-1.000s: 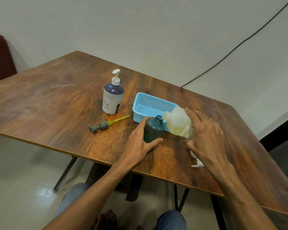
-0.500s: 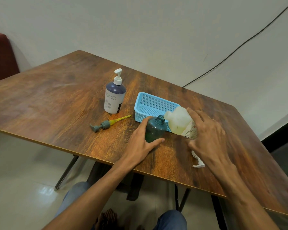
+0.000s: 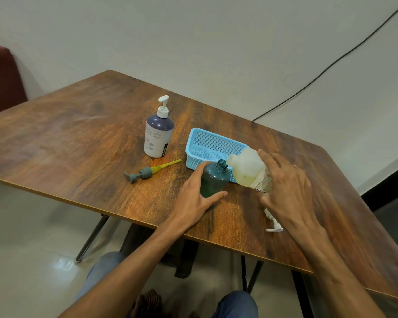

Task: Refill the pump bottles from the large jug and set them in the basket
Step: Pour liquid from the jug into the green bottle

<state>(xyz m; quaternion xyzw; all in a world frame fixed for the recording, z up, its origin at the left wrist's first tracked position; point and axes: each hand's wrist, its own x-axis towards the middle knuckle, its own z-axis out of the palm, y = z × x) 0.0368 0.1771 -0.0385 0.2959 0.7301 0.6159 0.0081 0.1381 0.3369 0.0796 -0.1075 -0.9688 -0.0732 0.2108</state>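
Note:
My left hand (image 3: pixel 194 197) grips a dark green bottle (image 3: pixel 214 179) that stands upright on the wooden table (image 3: pixel 78 143) with its neck uncapped. My right hand (image 3: pixel 285 189) holds a translucent jug (image 3: pixel 247 169) of pale yellow liquid, tilted so its spout rests at the green bottle's neck. The empty light blue basket (image 3: pixel 213 144) sits just behind them. A white and purple pump bottle (image 3: pixel 157 134) with its pump on stands left of the basket. A grey pump head with a yellow tube (image 3: pixel 148 172) lies on the table in front of it.
A white pump head (image 3: pixel 272 222) lies near the table's front edge, under my right wrist. A black cable (image 3: pixel 331 63) runs down the wall at the back right. A dark red seat (image 3: pixel 0 79) is at the far left.
Both hands keep the same grip. The jug stays tilted at the green bottle's neck; only the camera view has shifted slightly.

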